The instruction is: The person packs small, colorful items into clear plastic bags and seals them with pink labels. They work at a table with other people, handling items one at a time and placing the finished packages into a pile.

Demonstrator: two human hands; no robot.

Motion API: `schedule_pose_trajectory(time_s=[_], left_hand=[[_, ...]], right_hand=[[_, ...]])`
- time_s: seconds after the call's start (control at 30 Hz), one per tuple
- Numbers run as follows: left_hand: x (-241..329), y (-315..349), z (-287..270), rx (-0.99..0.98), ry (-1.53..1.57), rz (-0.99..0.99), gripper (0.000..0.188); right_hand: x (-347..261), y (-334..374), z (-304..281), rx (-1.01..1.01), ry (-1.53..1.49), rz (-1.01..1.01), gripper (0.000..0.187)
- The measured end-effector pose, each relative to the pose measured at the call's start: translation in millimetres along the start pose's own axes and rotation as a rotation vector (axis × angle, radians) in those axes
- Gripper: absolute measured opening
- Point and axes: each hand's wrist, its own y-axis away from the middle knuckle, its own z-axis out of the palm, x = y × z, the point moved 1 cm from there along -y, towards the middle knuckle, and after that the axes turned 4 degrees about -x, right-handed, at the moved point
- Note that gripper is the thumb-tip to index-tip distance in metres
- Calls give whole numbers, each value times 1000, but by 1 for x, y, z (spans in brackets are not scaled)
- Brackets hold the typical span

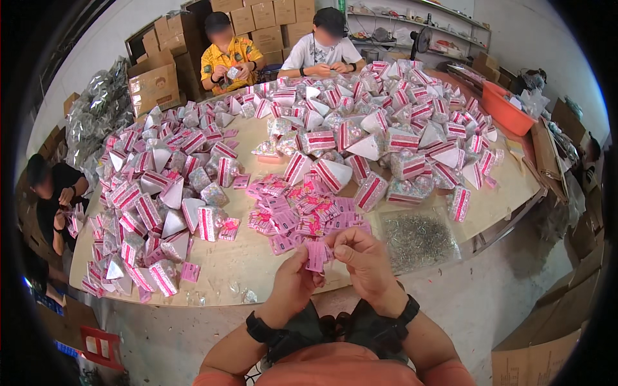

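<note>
The left hand pinches a pink card just before a heap of similar cards on the table, while the right hand is curled beside it, its own grip impossible to tell

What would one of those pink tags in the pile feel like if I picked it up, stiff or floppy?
A pink tag would probably feel very light, since it looks thin and flat. It might bend a little but spring back, as its straight edges seem to keep their shape. It likely wouldn't roll, having no round sides.
</note>
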Motion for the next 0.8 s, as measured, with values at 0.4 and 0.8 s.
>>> schedule_pose_trajectory(time_s=[0.4, 0.8], left_hand=[[33, 24, 37, -59, -1259, 917, 8], [32, 34, 25, -64, -1498, 947, 13]], right_hand=[[6, 6, 5, 27, -9, 127, 6], [14, 16, 7, -73, -97, 354, 10]])
